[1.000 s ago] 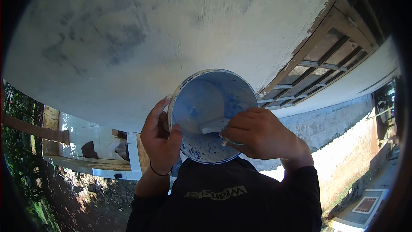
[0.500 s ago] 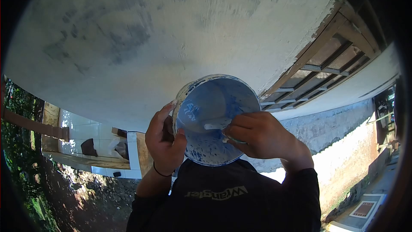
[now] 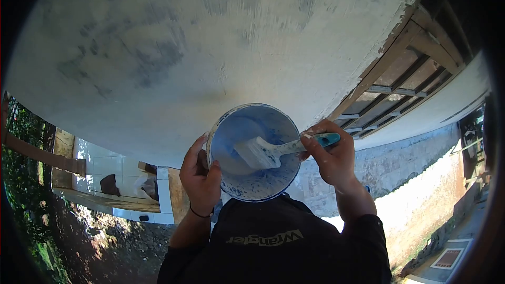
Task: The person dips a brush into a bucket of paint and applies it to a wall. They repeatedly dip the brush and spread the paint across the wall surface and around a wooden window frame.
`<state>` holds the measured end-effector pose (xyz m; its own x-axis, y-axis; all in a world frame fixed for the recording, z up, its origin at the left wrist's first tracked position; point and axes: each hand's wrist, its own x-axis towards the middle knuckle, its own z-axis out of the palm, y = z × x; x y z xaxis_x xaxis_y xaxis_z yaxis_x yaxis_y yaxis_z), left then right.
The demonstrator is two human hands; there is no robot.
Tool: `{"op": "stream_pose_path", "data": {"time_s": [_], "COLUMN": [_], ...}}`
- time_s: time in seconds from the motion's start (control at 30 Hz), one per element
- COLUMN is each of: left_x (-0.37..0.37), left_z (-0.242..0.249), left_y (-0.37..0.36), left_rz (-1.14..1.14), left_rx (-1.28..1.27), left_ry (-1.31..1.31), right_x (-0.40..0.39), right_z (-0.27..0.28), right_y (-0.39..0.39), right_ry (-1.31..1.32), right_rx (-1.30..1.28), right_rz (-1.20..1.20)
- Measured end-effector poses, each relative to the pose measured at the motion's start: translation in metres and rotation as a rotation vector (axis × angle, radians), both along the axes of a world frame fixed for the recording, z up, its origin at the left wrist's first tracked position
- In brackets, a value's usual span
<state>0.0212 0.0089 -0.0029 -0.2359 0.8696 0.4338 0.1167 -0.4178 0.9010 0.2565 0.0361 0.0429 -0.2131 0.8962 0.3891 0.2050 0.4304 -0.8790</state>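
A paint bucket (image 3: 284,179), its inner wall streaked with blue and white, is held in front of my chest. My left hand (image 3: 201,173) grips its left rim, thumb on the inside and fingers around the outside. In my right hand (image 3: 332,156) is a paintbrush (image 3: 258,153) with a teal-tipped handle, pinched between thumb and fingers at the bucket's right rim. Its broad bristles, coated in white, point left over the bucket's opening. Pale paint (image 3: 227,159) shows inside the bucket.
A wall (image 3: 210,58) with patchy white paint and grey smudges rises just beyond the bucket. To the right is a brown wooden window frame (image 3: 405,81) with panes. White tiles (image 3: 105,152) with a dark piece and a plastic bag lie at left, near greenery.
My right hand has drawn back to the right and turned, so the brush's bristles and handle now show. The bucket has tilted and shifted slightly left in my left hand.
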Motion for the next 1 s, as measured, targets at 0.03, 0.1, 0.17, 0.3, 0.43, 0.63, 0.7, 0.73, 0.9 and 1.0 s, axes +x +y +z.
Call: {"op": "stream_pose_path", "data": {"time_s": [0.03,0.1,0.17,0.3,0.43,0.63,0.7,0.73,0.9,1.0], "left_x": [-0.001,-0.001,-0.001,0.005,0.007,0.005,0.003,0.004,0.002,0.008], "left_z": [-0.003,-0.006,-0.009,-0.016,-0.023,-0.025,-0.029,-0.030,-0.043,-0.054], "left_y": [0.000,0.000,0.000,0.000,-0.002,-0.006,-0.007,-0.007,-0.012,-0.012], "left_rz": [0.017,0.038,0.032,0.026,0.011,0.055,0.069,0.076,0.082,0.068], "left_rx": [-0.009,-0.011,-0.047,-0.069,-0.089,-0.152,-0.158,-0.134,-0.173,-0.185], "left_ry": [-0.004,-0.007,0.003,0.006,-0.014,-0.016,0.013,0.003,0.038,0.021], "right_x": [0.001,0.000,-0.002,-0.009,-0.012,0.000,0.007,0.011,0.024,0.029], "right_z": [-0.001,-0.006,-0.016,-0.029,-0.030,-0.030,-0.026,-0.023,0.008,0.006], "right_y": [0.000,0.000,-0.001,-0.001,-0.006,-0.006,-0.004,-0.004,-0.005,-0.001], "right_ry": [0.225,0.501,0.644,0.675,0.272,0.037,0.207,0.210,-0.471,-0.889], "right_rx": [-0.170,-0.329,-0.392,-0.466,-0.363,-0.291,-0.594,-0.593,-0.489,-0.312], "right_rz": [-0.041,-0.131,-0.111,-0.142,-0.128,-0.036,-0.033,-0.033,0.038,0.167]}}
